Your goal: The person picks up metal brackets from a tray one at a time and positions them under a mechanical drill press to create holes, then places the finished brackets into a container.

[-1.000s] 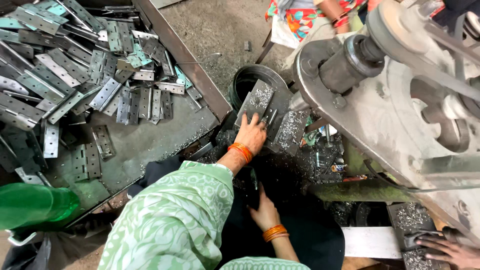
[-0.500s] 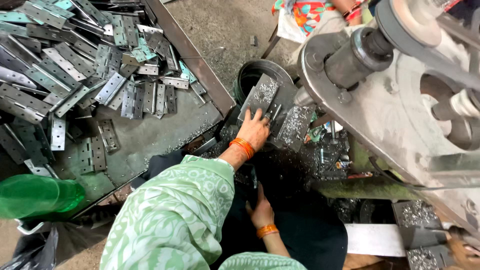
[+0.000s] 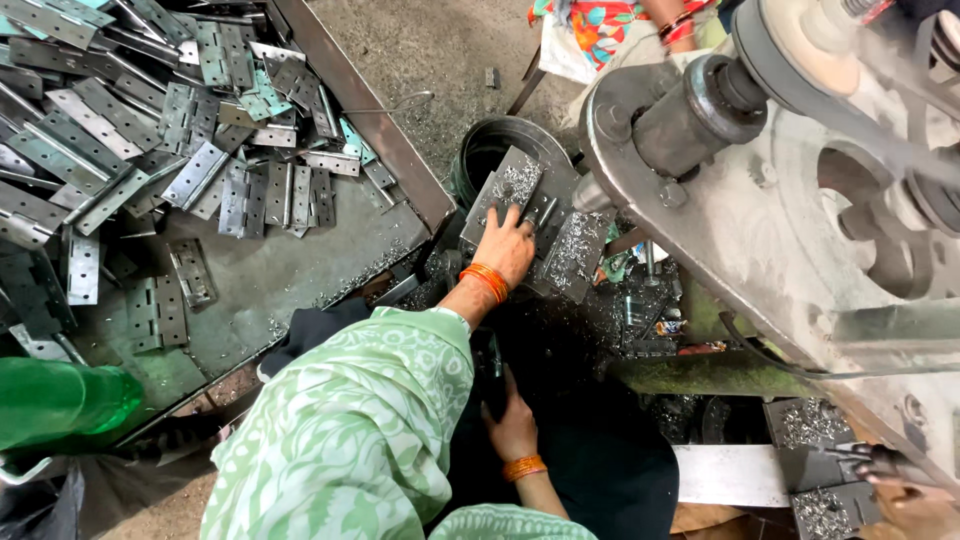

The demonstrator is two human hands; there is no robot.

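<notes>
Left hand: left hand (image 3: pixel 507 247) lies palm down, fingers spread wide and flat on the grey metal plates (image 3: pixel 535 215) strewn with shavings, gripping nothing.
Right hand: right hand (image 3: pixel 513 425) sits low in the dark gap under the green sleeve (image 3: pixel 350 440); whether it grips anything cannot be told.
Change: against the frame half a second back, the left hand rests on the same plates; only the camera has shifted slightly.
Plates: dull grey, flat, overlapping, just beside the dark round bucket (image 3: pixel 490 150) and the big machine wheel (image 3: pixel 800 230).
Tray: hinges (image 3: pixel 200 130) are heaped toward the far left corner of the tray (image 3: pixel 360 120).
</notes>
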